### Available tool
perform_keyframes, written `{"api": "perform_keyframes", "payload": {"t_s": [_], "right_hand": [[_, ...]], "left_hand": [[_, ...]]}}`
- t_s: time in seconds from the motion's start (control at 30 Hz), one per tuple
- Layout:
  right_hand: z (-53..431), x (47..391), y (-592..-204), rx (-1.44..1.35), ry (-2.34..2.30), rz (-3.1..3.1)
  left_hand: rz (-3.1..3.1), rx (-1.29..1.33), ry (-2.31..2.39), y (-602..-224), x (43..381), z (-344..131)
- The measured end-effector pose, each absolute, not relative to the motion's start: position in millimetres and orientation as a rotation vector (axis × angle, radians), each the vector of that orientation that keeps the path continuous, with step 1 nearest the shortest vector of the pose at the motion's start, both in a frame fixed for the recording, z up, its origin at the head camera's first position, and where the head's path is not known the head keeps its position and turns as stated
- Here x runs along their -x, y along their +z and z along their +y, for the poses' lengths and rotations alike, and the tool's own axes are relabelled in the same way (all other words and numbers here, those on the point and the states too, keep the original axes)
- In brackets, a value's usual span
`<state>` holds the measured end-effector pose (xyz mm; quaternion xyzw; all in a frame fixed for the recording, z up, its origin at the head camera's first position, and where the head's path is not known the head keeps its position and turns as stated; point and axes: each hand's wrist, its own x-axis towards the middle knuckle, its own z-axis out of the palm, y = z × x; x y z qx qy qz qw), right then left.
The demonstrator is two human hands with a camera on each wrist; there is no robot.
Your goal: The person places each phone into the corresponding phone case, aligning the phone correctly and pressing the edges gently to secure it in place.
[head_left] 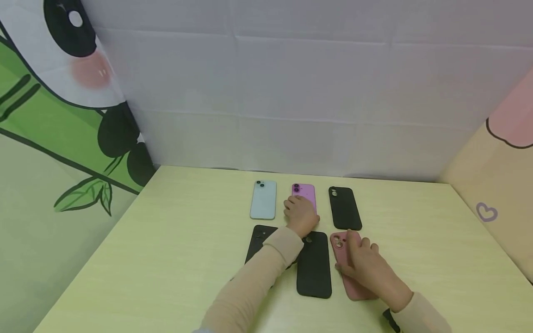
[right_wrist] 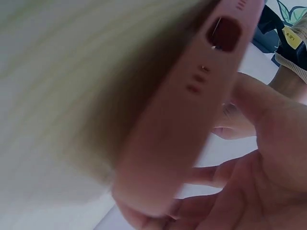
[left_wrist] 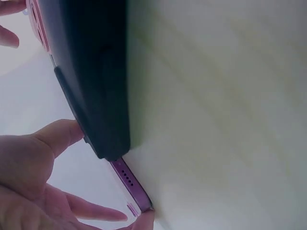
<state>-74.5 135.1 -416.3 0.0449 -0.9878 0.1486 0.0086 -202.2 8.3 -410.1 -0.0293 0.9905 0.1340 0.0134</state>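
My left hand (head_left: 300, 215) reaches over the lower half of a purple phone (head_left: 307, 190), its fingers and thumb at the phone's edges. In the left wrist view, fingertips meet a corner of the purple phone (left_wrist: 132, 184), while a black case hides part of it. My right hand (head_left: 370, 268) grips a pink phone case (head_left: 354, 287) with camera cutouts, thumb at its left edge and fingers over its top. The right wrist view shows the end of the pink case (right_wrist: 163, 143) with its port opening and small slots; the table lies below.
A light blue phone (head_left: 263, 201) lies at the back left, and a black phone case (head_left: 345, 208) at the back right. Nearer lie another black case (head_left: 314, 270) and a black phone-shaped item (head_left: 259, 238), partly under my left sleeve. A hanging white cloth (head_left: 266, 92) stands behind the table.
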Motion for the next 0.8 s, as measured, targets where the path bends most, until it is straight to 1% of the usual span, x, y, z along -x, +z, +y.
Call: {"api": "perform_keyframes", "payload": {"t_s": [0.23,0.6,0.8], "right_hand": [[137.5,75.3,-417.9,-0.188,0.448,-3.034],[141.3,76.7,-416.5,-0.215,0.388,-3.045],[144.4,78.5,-415.4,-0.202,0.436,-3.081]], "left_hand": [[3.077,0.149,0.468,-411.7,205.6,11.7],[3.084,0.113,0.391,-411.9,209.1,11.3],[3.083,0.077,0.4,-414.8,210.3,5.5]]}}
